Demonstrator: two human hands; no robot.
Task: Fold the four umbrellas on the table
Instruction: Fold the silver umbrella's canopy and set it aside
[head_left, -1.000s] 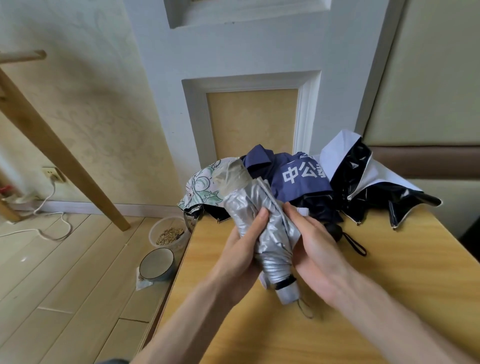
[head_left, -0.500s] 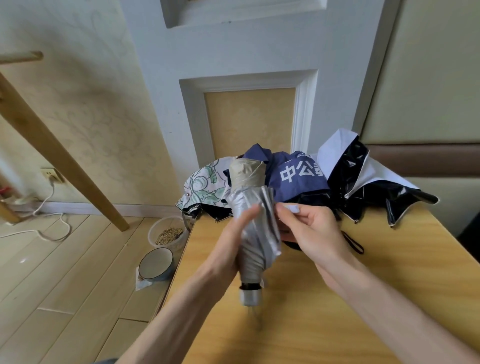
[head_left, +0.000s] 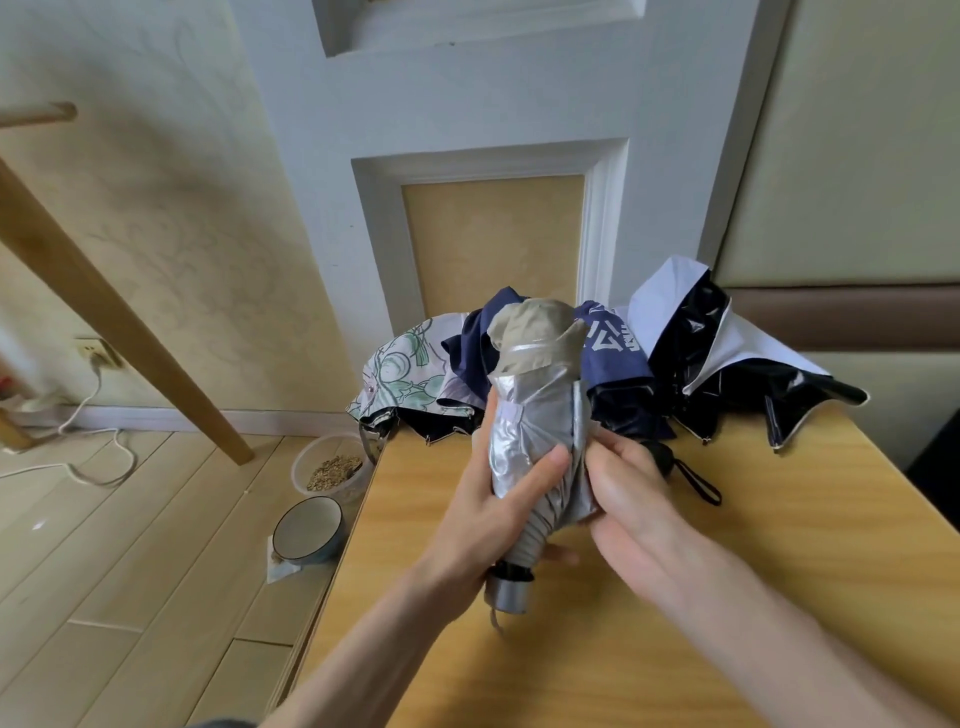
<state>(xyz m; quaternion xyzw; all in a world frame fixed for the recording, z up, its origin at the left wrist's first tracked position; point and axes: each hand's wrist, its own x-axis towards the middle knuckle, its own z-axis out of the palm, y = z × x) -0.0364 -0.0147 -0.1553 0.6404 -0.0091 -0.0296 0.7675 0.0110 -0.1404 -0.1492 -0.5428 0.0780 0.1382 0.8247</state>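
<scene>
Silver umbrella (head_left: 535, 431) stands nearly upright in both your hands, over the near middle of the table (head_left: 779, 545). Its beige top end points up and its grey handle (head_left: 509, 595) hangs at the bottom. Its cloth is gathered in loosely, not yet wrapped tight.

Your left hand (head_left: 483, 525) grips the bundle from the left. The thumb (head_left: 540, 467) lies across the front of the cloth and the fingers curl round behind, with one fingertip (head_left: 563, 558) showing below the cloth on the far side.

Your right hand (head_left: 634, 499) holds the loose right edge of the cloth. Its thumb presses on the front, just beside your left thumb. The other fingers are out of sight behind the cloth, so you cannot tell from this view whether they are spread or together.

Three more umbrellas lie unfolded in a heap along the far edge of the table, touching one another:
- the flowered umbrella (head_left: 405, 374) on the left, drooping over the corner
- the navy umbrella (head_left: 613, 353) with white lettering in the middle, partly behind the silver one
- the black and white umbrella (head_left: 727, 364) on the right

A black handle with a wrist strap (head_left: 696, 483) lies on the wood just behind your right hand.

On the floor to the left of the table sit a bowl (head_left: 309, 530) and a clear tub (head_left: 327, 467) of grain. A slanted wooden beam (head_left: 104, 312) stands farther left.
</scene>
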